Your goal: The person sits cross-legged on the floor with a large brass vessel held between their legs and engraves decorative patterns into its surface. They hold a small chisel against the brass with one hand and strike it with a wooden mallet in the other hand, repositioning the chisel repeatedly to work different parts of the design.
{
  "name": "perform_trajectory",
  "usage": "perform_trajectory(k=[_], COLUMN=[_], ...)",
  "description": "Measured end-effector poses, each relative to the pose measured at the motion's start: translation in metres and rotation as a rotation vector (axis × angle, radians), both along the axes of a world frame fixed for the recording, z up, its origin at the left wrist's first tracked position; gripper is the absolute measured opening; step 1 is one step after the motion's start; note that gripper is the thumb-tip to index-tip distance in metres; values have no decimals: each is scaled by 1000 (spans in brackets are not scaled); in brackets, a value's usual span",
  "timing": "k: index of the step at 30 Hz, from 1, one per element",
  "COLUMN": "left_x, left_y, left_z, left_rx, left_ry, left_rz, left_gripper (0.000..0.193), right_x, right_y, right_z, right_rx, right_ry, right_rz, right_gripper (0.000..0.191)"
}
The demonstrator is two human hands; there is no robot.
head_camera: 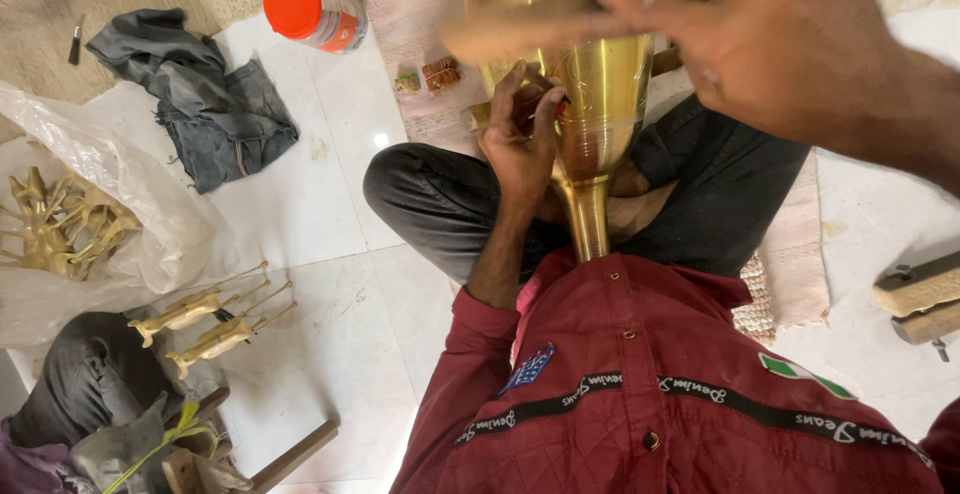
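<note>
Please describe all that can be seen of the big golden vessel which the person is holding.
The golden vessel looks like polished brass: a wide rounded body above, narrowing to a thin neck that points down toward the person's red jacket. It is held over the crossed legs. The left hand presses against its side; the right hand, blurred, lies across its upper part. Its top is out of view.

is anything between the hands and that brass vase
Nothing visible does. The left hand already rests against the body of the brass vase, and the right hand is at its upper part, blurred. No cloth or tool shows between them.
</note>
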State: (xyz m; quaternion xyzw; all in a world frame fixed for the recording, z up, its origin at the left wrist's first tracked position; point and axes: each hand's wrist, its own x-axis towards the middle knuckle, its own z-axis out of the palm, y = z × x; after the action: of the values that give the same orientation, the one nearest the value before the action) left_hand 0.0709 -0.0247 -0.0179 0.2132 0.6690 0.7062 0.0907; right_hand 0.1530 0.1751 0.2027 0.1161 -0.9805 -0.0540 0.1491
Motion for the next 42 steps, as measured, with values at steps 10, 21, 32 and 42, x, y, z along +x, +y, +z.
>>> perform_trajectory(k=[10, 21, 32, 42], left_x=[31, 39, 38, 14], left_y=[13, 17, 16, 9], left_z=[0, 3, 0, -4], left_rx=[139, 143, 132, 78], left_ry=[-171, -146, -119, -160], left_rz=[243, 311, 296, 106], left_gripper=[26, 31, 37, 32], right_x=[2, -1, -17, 4], right_y=[-21, 2, -21, -4], right_z=[3, -22, 11, -15], right_rx=[402, 526, 388, 175], right_ry=[63, 94, 59, 63], right_rz=[7, -5, 113, 26], right_gripper=[43, 34, 39, 40])
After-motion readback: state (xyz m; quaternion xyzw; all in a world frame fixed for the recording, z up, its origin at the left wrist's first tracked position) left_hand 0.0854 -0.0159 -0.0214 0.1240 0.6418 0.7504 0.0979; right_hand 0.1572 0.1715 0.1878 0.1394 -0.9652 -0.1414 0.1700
